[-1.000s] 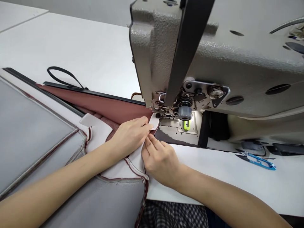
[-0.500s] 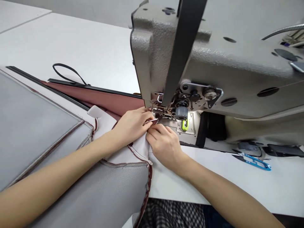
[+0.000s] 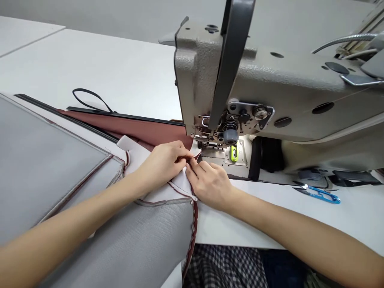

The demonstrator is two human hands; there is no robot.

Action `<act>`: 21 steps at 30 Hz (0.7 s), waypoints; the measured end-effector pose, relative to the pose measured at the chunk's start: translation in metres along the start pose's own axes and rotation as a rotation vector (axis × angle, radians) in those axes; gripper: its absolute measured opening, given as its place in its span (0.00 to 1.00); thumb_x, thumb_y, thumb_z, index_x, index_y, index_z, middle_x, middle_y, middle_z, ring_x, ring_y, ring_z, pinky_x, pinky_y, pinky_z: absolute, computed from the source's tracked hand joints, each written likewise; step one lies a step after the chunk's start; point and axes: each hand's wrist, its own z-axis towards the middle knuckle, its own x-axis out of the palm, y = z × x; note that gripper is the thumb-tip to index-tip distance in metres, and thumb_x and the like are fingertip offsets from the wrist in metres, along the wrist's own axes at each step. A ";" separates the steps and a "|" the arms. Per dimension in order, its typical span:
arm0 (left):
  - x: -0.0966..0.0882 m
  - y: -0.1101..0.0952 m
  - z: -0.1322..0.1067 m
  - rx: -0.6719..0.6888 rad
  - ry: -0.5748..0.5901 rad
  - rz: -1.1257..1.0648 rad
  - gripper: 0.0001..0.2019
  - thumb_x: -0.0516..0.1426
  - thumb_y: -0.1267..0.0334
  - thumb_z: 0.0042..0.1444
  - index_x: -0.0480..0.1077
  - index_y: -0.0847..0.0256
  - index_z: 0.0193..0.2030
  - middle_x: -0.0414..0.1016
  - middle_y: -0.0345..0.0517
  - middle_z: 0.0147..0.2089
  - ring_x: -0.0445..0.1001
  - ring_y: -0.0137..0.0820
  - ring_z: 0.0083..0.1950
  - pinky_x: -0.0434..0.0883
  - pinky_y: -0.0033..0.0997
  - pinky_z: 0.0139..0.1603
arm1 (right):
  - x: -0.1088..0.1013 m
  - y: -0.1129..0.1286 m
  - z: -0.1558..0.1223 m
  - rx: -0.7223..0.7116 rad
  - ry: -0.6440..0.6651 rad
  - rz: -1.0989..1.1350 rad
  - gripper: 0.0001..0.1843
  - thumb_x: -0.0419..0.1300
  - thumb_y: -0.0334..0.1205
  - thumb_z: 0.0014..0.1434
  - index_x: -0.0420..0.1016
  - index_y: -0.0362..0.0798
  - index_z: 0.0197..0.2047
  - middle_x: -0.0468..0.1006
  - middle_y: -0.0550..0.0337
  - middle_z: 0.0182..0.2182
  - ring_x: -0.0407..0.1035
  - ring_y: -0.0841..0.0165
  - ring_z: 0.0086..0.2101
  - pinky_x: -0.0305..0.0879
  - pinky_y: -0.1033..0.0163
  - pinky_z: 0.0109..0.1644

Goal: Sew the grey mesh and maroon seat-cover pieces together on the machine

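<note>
A large cover of grey, white and maroon fabric (image 3: 60, 168) lies across the table's left side, its white corner reaching the presser foot (image 3: 207, 145) of a grey industrial sewing machine (image 3: 270, 84). My left hand (image 3: 163, 162) rests on that corner, fingers curled and pinching the fabric's edge just left of the foot. From the right, my right hand (image 3: 208, 182) meets it, fingertips pressed on the same edge, touching the left fingers. A lit needle plate with a neon-green part (image 3: 234, 154) sits just behind.
Blue thread snips (image 3: 319, 195) lie on the white table (image 3: 105, 68) at the right, below the machine arm. A black strap loop (image 3: 90, 98) lies behind the maroon panel. Checked cloth shows under the table's front edge.
Both hands slid the white fabric corner forward to the presser foot. The view shifted, showing more of the machine's top.
</note>
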 end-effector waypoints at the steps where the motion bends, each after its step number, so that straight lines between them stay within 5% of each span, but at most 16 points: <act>1: 0.003 0.001 -0.001 0.025 0.002 0.007 0.16 0.51 0.67 0.58 0.79 0.57 0.44 0.77 0.42 0.39 0.74 0.29 0.40 0.68 0.28 0.43 | 0.000 0.005 -0.001 0.032 -0.026 -0.009 0.14 0.50 0.27 0.66 0.77 0.38 0.45 0.81 0.45 0.43 0.68 0.67 0.32 0.61 0.61 0.29; 6: 0.007 0.001 -0.003 0.130 0.032 0.203 0.17 0.48 0.72 0.60 0.79 0.60 0.42 0.72 0.46 0.36 0.70 0.31 0.38 0.67 0.30 0.41 | 0.003 0.008 0.002 0.108 -0.036 0.011 0.13 0.50 0.25 0.64 0.76 0.41 0.39 0.80 0.56 0.34 0.63 0.72 0.23 0.54 0.61 0.25; 16: 0.015 -0.010 0.019 0.124 0.067 0.370 0.14 0.49 0.75 0.60 0.76 0.64 0.40 0.72 0.49 0.37 0.70 0.35 0.40 0.67 0.34 0.43 | 0.005 -0.021 -0.007 0.072 0.033 0.062 0.14 0.51 0.25 0.65 0.77 0.41 0.46 0.82 0.55 0.45 0.70 0.74 0.27 0.59 0.62 0.28; 21: 0.009 -0.009 0.021 0.021 0.074 0.229 0.12 0.52 0.70 0.61 0.77 0.60 0.41 0.74 0.45 0.38 0.73 0.32 0.39 0.66 0.31 0.39 | 0.005 -0.027 -0.011 0.071 -0.053 0.253 0.14 0.51 0.24 0.64 0.78 0.41 0.43 0.82 0.57 0.47 0.71 0.75 0.28 0.61 0.65 0.29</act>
